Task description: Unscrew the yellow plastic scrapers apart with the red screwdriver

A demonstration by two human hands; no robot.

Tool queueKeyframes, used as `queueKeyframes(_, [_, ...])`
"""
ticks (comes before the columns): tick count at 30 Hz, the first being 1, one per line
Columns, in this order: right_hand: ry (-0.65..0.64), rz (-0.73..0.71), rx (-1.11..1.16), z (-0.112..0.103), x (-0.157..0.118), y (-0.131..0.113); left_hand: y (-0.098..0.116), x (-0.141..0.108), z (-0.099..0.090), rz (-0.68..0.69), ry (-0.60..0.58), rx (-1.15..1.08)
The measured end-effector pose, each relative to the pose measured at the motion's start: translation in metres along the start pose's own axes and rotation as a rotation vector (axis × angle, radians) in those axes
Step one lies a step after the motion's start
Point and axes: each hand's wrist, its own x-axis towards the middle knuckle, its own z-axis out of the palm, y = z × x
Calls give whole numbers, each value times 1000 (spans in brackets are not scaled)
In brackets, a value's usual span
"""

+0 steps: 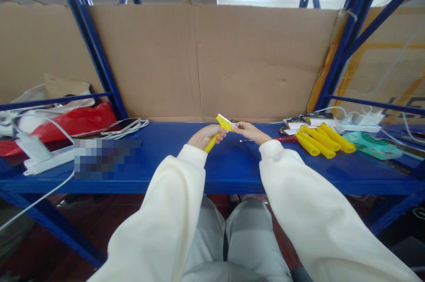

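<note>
A yellow scraper-like tool [225,124] with a pale strip along its head is held above the blue table [186,162]. My left hand [208,136] is wrapped round its yellow handle, which points down toward me. At the right end of the tool's head, my right hand [247,130] pinches the edge with its fingertips. Several yellow tubes [308,142] lie in a pile to the right, and a red-handled tool [286,139] rests between them and my right hand.
Right of the tubes lie a green plastic packet [378,145] and a white power strip [360,128]. Small dark and white boxes [318,119] sit behind them. At left are a red bag [76,120], a phone [121,126] and another power strip [53,160]. Cardboard [239,65] stands behind.
</note>
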Motion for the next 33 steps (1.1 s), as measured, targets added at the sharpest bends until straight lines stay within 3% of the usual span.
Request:
queueKeyframes(3, [44,-2,-83,-9,2,3,-2,3,-1,13,27,22])
queueKeyframes(6, [114,38,-344,-28,-3,5,-4,5,-2,27,95,80])
queueKeyframes(9, [227,244,-756,-50,-14,5,-7,7,-2,42,215,218])
queueKeyframes(13, [174,467,-991,-74,-28,11,-12,9,-1,30,346,433])
queueKeyframes(18, [126,581,-1050,-89,-38,18,-15,17,-4,-9,351,487])
queueKeyframes(24, [65,639,-1042,-90,-49,8,-17,24,-11,-22,373,484])
queueKeyframes(33, [-70,499,-1035,-84,-49,4,-17,27,-18,-32,444,461])
